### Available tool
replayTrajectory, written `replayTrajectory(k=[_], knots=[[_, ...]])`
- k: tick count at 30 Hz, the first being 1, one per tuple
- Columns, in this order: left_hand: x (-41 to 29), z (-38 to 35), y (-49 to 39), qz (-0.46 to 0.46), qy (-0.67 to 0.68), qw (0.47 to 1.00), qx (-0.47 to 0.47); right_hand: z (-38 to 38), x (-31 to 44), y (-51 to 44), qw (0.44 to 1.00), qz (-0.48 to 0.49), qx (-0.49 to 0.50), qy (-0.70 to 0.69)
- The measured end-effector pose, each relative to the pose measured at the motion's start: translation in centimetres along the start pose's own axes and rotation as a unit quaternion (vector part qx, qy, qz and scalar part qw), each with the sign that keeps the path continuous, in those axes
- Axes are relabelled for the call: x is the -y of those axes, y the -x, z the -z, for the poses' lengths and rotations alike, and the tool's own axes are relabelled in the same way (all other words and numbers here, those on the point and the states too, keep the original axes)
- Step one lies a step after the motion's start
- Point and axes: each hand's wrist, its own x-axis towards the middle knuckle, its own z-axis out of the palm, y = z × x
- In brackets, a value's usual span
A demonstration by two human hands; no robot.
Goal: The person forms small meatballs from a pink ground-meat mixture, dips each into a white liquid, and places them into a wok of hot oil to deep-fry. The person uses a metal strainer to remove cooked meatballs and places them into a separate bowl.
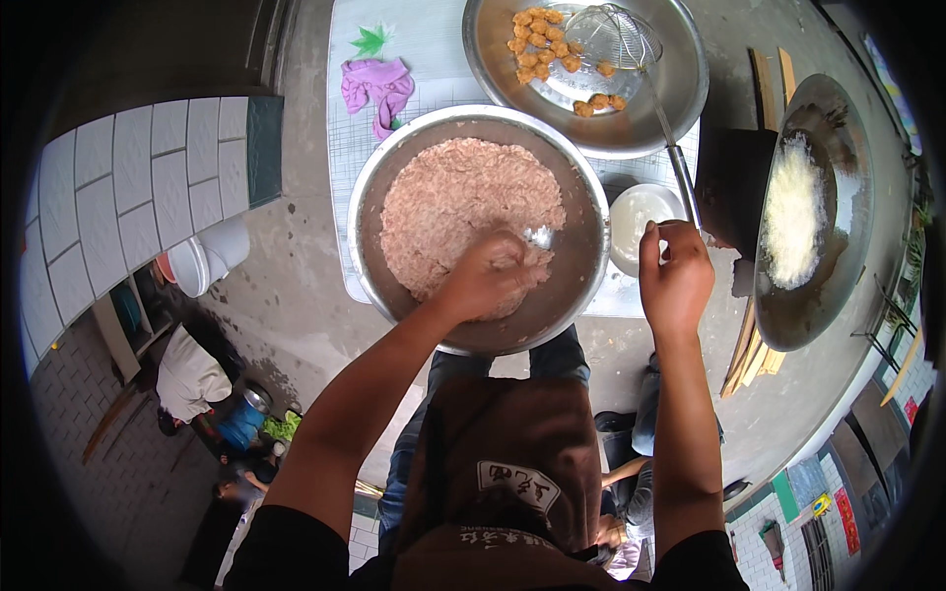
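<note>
A large steel basin (599, 244) stands in front of me, holding a broad mass of pale pink minced meat (473, 177). My left hand (491, 273) is down in it, blurred, its fingers curled around some of the meat. To the right, my right hand (676, 273) hovers by the rim of a small bowl (628, 214) with whitish contents. Thumb and forefinger are bent close together; whether they hold anything is hidden. The metal handle of a wire skimmer (621, 41) ends beside those knuckles. Its mesh head lies in a second steel basin (480, 52) with browned fried balls (543, 44).
A wok (850, 221) with pale foaming liquid (794, 214) stands at right, wood strips (750, 354) near it. A purple cloth (377, 89) lies on the table (344, 221). White buckets (211, 255) stand at left. Other people (192, 369) are behind, on both sides.
</note>
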Motion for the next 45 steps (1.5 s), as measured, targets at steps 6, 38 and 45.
replayTrajectory(k=[6, 38, 45], knots=[[0.2, -0.3, 0.0, 0.103, 0.009, 0.994, -0.039, -1.9, -2.7, 0.1, 0.999, 0.041, -0.017, 0.017], [-2.1, -4.7, -1.7, -0.032, -0.282, 0.958, -0.043, -4.2, 0.6, 1.2, 0.628, -0.282, 0.383, -0.616], [-0.1, -5.9, -2.9, 0.120, -0.148, 0.973, -0.130, 10.7, -19.4, -11.2, 0.898, -0.219, -0.001, -0.381]])
